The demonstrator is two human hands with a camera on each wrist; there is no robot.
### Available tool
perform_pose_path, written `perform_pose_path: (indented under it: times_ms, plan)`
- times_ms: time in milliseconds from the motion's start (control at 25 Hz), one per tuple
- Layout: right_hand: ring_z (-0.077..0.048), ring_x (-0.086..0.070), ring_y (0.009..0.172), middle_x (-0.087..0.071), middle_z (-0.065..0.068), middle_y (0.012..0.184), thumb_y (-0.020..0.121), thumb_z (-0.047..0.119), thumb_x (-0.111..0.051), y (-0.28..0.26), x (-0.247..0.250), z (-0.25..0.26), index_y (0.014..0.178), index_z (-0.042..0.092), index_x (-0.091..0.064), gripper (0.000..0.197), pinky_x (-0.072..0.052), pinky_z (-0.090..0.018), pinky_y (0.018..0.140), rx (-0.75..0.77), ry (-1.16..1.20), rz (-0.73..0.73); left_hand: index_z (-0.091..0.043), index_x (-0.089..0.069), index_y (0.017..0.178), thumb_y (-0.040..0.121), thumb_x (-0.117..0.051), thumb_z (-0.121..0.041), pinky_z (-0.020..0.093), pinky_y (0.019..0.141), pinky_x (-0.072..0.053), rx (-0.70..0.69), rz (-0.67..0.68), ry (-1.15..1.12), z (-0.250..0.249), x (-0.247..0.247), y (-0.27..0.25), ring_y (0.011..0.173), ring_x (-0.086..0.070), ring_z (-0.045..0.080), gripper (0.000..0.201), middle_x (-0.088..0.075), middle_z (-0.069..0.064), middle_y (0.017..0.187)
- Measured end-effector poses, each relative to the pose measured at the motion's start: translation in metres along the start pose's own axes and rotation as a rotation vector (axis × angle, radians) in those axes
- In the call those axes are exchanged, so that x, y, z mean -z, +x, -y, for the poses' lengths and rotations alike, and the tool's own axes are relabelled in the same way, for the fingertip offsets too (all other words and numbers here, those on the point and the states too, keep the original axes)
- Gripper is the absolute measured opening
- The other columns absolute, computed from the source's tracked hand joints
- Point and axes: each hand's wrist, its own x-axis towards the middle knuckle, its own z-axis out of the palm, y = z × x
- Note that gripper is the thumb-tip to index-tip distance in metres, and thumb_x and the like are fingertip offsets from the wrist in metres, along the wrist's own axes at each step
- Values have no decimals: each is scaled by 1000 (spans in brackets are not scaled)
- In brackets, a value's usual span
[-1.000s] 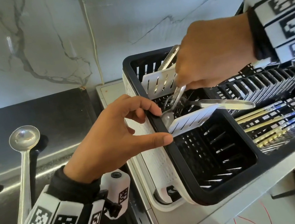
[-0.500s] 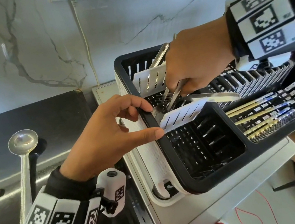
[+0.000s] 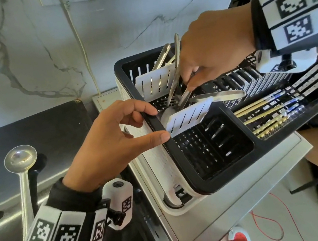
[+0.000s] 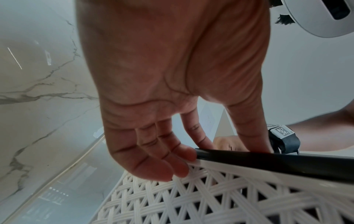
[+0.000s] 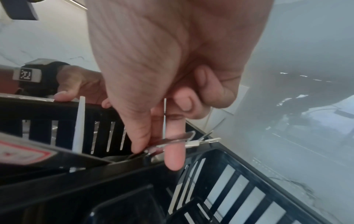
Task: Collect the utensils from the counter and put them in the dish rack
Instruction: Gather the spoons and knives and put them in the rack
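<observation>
A black dish rack (image 3: 184, 158) with white lattice sides stands on a white appliance. My left hand (image 3: 157, 124) holds its near rim (image 4: 268, 159), index finger and thumb over the top and the other fingers (image 4: 172, 166) against the lattice. My right hand (image 3: 190, 85) is over the cutlery compartment. Its thumb and index finger pinch a metal utensil handle (image 3: 184, 96), also seen in the right wrist view (image 5: 172, 141). A spoon bowl (image 3: 164, 115) and a flat knife (image 3: 221, 95) lie in that compartment. A steel ladle (image 3: 20, 157) lies on the counter at the left.
White slotted dividers (image 3: 187, 118) stand in the rack, and more handles (image 3: 160, 56) lean in the far compartment. Chopsticks (image 3: 268, 109) lie across the rack's right part. A marble wall with a white cable (image 3: 81, 49) is behind. A red wire (image 3: 276, 225) lies on the floor.
My right hand has tilted the pinched utensil steeper, its lower end still in the cutlery compartment. The left hand has stayed on the rack's rim.
</observation>
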Motion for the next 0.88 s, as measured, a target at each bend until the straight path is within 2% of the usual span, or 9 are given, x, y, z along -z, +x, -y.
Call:
perform_pose_path:
  times_ms: [120,160,240,360,520,680,800,880]
  plan:
    - [-20,-63,82,-73,12,88,91,58,-56,-1,-10,-6,109,40,-69,29,-51,-31,73,-30,75,-42,-39,-68,103,60,-78,-55,38,76,-60,-9,-4,0,0,0,-1,95,-62,8,47,-61,-15,94]
    - [-18,-59,78,-73,13,89,92,59,-54,-3,-12,-3,111,39,-69,31,-47,-29,70,-32,51,5,-39,-68,103,60,-78,-55,38,76,-60,-12,-2,-1,0,0,0,96,-62,9,47,-61,-15,94]
    - [-14,-52,75,-68,18,84,94,61,-47,-2,-15,-5,116,40,-68,37,-44,-27,69,14,69,36,-39,-68,102,60,-78,-55,38,77,-60,-16,3,2,1,0,0,95,-62,9,47,-61,-14,95]
    - [-13,-51,76,-53,23,73,94,61,-46,1,-17,-9,118,39,-67,39,-48,-30,75,34,79,18,-38,-69,103,60,-78,-56,40,78,-59,-29,6,10,3,1,2,93,-62,10,47,-61,-12,94]
    - [-12,-52,76,-54,26,70,94,59,-47,4,-23,-12,114,38,-67,36,-50,-33,78,50,97,-4,-37,-69,104,65,-80,-50,41,79,-58,-52,-1,20,7,1,4,93,-62,13,43,-61,-10,94]
    - [-15,-56,78,-72,18,86,93,57,-46,2,-28,-18,113,37,-68,36,-50,-32,76,32,135,-83,-37,-68,105,67,-79,-50,27,74,-51,-83,12,38,12,2,6,94,-61,12,42,-61,-9,94]
    - [-15,-54,77,-69,18,82,94,53,-48,2,-24,-19,114,36,-69,34,-48,-32,74,13,153,-139,-37,-66,107,70,-77,-51,15,71,-45,-114,34,83,14,5,9,93,-60,10,41,-60,-11,94]
    - [-16,-58,80,-64,20,79,95,53,-48,1,-20,-17,116,35,-68,35,-51,-36,79,-3,159,-156,-35,-66,109,74,-77,-48,9,69,-44,-133,44,112,14,6,9,92,-59,9,39,-59,-13,92]
